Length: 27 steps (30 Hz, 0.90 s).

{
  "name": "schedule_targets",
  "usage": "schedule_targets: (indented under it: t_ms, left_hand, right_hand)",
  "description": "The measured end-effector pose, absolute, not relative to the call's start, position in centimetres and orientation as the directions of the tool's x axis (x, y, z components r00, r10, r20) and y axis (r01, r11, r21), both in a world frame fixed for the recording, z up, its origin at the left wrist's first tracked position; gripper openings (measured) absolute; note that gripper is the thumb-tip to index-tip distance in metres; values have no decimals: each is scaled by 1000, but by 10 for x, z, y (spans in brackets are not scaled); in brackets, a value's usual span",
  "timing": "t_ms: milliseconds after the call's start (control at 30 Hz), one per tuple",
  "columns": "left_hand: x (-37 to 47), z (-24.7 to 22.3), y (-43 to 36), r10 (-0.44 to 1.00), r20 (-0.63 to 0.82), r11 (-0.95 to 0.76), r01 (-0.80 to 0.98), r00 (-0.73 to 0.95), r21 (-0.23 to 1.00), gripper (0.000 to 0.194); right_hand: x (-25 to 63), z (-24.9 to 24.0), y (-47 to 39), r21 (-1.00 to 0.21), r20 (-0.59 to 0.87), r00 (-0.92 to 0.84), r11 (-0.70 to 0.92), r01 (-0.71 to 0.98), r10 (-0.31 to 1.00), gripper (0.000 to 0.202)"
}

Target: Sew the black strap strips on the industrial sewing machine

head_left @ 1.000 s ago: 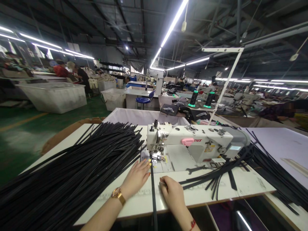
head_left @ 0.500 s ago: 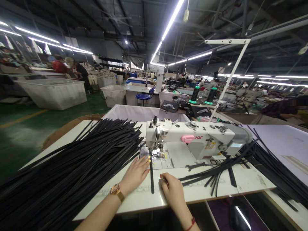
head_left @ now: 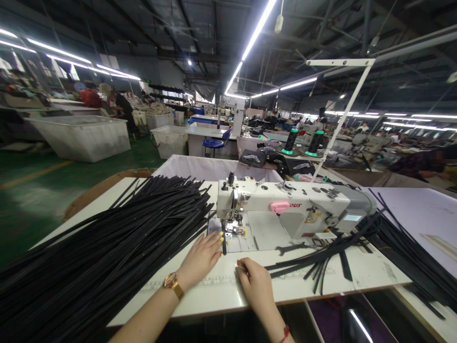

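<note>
While the left grip (head_left: 204,251) is laid flat and extended, one black strip (head_left: 224,246) is positioned just right of its fingertips (head_left: 222,239), at one sewing machine (head_left: 253,196). The right grip (head_left: 254,277) is curled around one small item (head_left: 243,267), unidentifiable. Beyond it, one wrench (head_left: 291,248) and two thread cones (head_left: 290,140) are located.

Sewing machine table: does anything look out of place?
Perhaps the open-end wrench, lying on the white tabletop near the sewing machine, beside the black straps: a metal hand tool seems odd amid sewing work. I see nothing spilled or plainly damaged.
</note>
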<state>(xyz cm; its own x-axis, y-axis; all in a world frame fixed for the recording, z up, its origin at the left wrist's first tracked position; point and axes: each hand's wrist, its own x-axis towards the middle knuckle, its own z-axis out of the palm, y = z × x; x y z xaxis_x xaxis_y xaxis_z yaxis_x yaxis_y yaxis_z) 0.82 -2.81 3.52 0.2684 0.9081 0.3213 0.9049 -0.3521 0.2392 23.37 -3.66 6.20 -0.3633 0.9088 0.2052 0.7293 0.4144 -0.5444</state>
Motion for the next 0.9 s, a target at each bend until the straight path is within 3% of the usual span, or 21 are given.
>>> schedule_targets:
  t_ms: [900]
  left_hand:
    - [11,35,-26,905,337,-346,910,260,228,42]
  right_hand:
    - [233,62,-38,-526,230,-368,433,732,901,20]
